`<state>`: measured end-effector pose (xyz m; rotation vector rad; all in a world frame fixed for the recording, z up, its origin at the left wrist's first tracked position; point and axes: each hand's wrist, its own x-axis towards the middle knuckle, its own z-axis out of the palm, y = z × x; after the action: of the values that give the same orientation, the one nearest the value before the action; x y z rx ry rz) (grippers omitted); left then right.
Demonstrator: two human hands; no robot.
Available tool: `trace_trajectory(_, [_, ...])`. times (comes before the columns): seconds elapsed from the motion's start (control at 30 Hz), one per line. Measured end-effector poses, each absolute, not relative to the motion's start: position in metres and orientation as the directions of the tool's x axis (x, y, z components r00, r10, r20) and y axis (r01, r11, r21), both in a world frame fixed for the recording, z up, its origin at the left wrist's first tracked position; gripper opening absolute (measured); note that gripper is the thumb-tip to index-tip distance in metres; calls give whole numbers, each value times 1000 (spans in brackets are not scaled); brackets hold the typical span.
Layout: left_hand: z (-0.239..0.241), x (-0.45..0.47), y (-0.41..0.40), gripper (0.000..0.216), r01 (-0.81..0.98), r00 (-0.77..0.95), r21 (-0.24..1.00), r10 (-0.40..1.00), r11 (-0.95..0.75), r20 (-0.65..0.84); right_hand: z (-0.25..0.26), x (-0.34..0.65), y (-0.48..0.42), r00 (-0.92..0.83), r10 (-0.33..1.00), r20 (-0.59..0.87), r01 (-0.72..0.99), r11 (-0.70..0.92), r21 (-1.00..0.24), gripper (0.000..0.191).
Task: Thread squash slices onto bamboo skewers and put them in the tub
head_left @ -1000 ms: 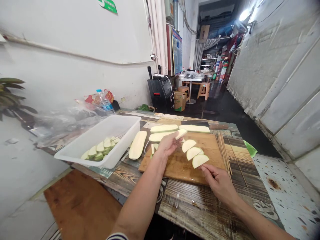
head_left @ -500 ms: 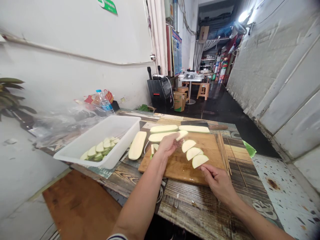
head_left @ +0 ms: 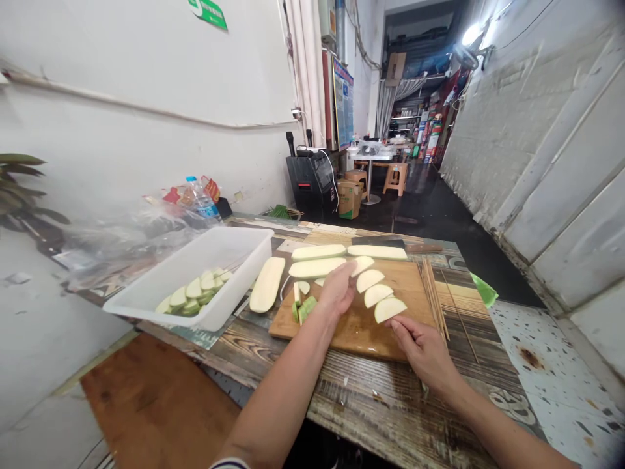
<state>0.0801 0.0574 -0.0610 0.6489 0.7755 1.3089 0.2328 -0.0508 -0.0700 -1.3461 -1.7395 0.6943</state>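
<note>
Slices [head_left: 377,294] of pale squash sit threaded in a fanned row over the wooden cutting board [head_left: 356,326], and both hands are on them. The left hand [head_left: 338,290] curls loosely at the top of the row, fingers touching the upper slice, though whether it truly pinches is hard to call. The right hand [head_left: 424,348] is closed at the lower end, apparently gripping the thin skewer just beside the lowest slice. Risk here, as I read it: the soft slices could split or slide off if the stick is pushed crooked, and a sharp tip near the left palm could prick it. Small green offcuts [head_left: 303,307] lie close to the left wrist and could be swept off the board.

Same head view, wider now: a patterned wood-look table [head_left: 390,404], a bundle of bamboo skewers [head_left: 434,293] right of the board, long halves [head_left: 317,259] behind it, a white tub [head_left: 195,273] of cut pieces to the left. Beyond, a dim wet corridor with stools and a black speaker [head_left: 312,185].
</note>
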Motion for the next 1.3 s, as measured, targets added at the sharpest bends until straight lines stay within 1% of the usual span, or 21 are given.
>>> trace_trajectory(0.17, [-48,91,49,19,-651,36,740,980,172,-196,-70,230,-52,-113,953,280,520,297,-801,36])
trace_trajectory(0.4, [-45,94,46,13,-630,-32,762,975,151,-220,-76,230,-52,-96,947,305,544,307,-781,33])
trace_trajectory(0.57, [-45,93,46,16,-646,-34,751,978,135,-205,-77,232,-49,-91,949,303,546,302,-781,32])
trace_trajectory(0.67, [-44,93,44,28,-710,45,694,991,122,-128,-77,231,-46,-62,950,305,531,290,-796,33])
trace_trajectory(0.77, [-48,99,36,32,-715,214,668,974,207,-72,-77,231,-41,7,948,317,517,268,-813,35])
trace_trajectory(0.83, [-54,107,30,30,-665,307,689,946,290,-102,-77,231,-37,53,943,329,512,258,-820,35])
trace_trajectory(0.93, [-64,122,19,28,-614,372,696,914,373,-161,-78,232,-33,75,940,332,505,251,-826,35])
trace_trajectory(1.0, [-68,129,14,27,-633,351,676,918,377,-183,-79,232,-32,76,947,312,478,240,-845,36])
trace_trajectory(1.17, [-69,134,10,24,-689,221,653,949,316,-226,-85,229,-37,51,975,216,393,179,-902,37])
trace_trajectory(1.3, [-69,134,11,22,-675,186,663,945,323,-270,-83,225,-40,17,960,280,454,242,-858,33])
